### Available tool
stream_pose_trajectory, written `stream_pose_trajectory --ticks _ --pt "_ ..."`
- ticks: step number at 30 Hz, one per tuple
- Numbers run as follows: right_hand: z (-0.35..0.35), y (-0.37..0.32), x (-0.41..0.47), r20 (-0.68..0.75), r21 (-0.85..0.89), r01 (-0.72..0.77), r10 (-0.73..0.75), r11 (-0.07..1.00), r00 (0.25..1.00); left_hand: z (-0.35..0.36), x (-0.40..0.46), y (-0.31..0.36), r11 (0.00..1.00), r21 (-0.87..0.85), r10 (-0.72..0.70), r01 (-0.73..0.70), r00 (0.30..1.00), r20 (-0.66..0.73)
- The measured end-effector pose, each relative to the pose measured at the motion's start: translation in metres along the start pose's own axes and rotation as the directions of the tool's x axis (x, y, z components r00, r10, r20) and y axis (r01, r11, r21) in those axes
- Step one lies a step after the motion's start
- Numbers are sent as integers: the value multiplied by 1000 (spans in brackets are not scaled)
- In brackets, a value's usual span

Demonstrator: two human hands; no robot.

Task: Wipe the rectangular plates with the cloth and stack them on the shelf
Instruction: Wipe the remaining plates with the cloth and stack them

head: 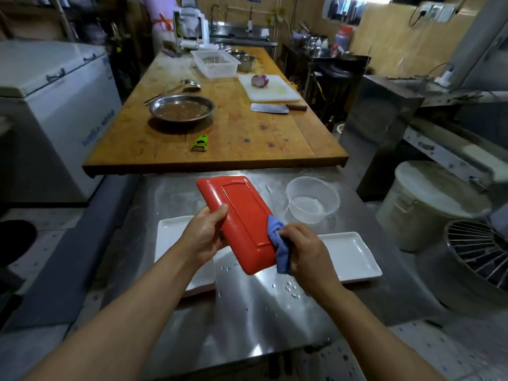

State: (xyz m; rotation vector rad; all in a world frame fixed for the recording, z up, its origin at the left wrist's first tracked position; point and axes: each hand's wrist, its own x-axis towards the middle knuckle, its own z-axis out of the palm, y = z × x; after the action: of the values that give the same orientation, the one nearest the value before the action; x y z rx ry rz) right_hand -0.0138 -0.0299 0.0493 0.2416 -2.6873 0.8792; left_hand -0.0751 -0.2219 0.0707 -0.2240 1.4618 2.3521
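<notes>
A red rectangular plate is held underside up above the steel table. My left hand grips its left edge, thumb on top. My right hand holds a bunched blue cloth against the plate's right edge near the lower corner. Two white rectangular plates lie on the table below: one on the left, partly hidden by my left arm, and one on the right. Water drops dot the steel around them.
A clear plastic tub holding a little water stands just behind the plates. Beyond lies a wooden worktable with a metal pan, a green peeler, a cleaver and a cutting board. A white bucket and a wire rack sit to the right.
</notes>
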Motion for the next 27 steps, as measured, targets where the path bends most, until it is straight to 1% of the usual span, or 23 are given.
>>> stream_pose_trajectory --ticks 2,4,6,7,8,9,10,11,12,13,15,16,17,18,20,24,27 --pt "-6 10 -1 -30 22 -77 78 997 997 10 3 0 1000 27 6 -5 1000 -23" --pt "-14 22 -4 -82 74 -159 165 984 983 24 6 2 995 93 29 -27 999 -24" --pt "-23 33 -9 -154 121 -222 239 967 959 42 10 3 962 260 87 -83 996 -5" --pt "-28 39 -11 -192 153 -256 283 955 940 53 12 1 920 371 134 -128 991 10" --pt "-33 46 -13 -226 189 -291 330 938 917 64 16 -2 850 491 195 -188 980 36" --pt "-39 54 -16 -249 221 -328 378 919 892 76 20 -6 740 621 269 -258 960 77" --pt "-44 62 -19 -265 242 -367 425 898 866 87 24 -12 581 748 335 -321 932 139" --pt "-48 72 -22 -279 250 -408 469 878 838 97 28 -20 394 848 372 -354 905 205" --pt "-52 81 -25 -297 253 -447 509 858 808 107 30 -29 224 904 380 -365 887 264" --pt "-56 90 -28 -321 259 -478 541 839 777 116 32 -39 84 927 366 -366 877 313" --pt "-64 106 -33 -371 294 -499 578 815 727 130 37 -63 -144 917 311 -371 863 398" --pt "-68 115 -36 -388 306 -509 594 804 704 138 41 -77 -240 892 275 -384 854 441" --pt "-70 120 -37 -397 314 -517 605 796 690 140 42 -87 -313 864 241 -395 846 475" --pt "-73 125 -39 -407 317 -527 615 789 675 145 45 -97 -364 838 202 -407 843 498" --pt "-79 140 -45 -434 320 -552 637 770 637 157 51 -120 -433 790 108 -433 846 523" --pt "-85 162 -53 -471 325 -583 662 745 583 178 60 -161 -506 732 -56 -455 865 499" --pt "-85 176 -57 -421 384 -603 714 699 559 190 66 -184 -555 701 -107 -447 874 473"
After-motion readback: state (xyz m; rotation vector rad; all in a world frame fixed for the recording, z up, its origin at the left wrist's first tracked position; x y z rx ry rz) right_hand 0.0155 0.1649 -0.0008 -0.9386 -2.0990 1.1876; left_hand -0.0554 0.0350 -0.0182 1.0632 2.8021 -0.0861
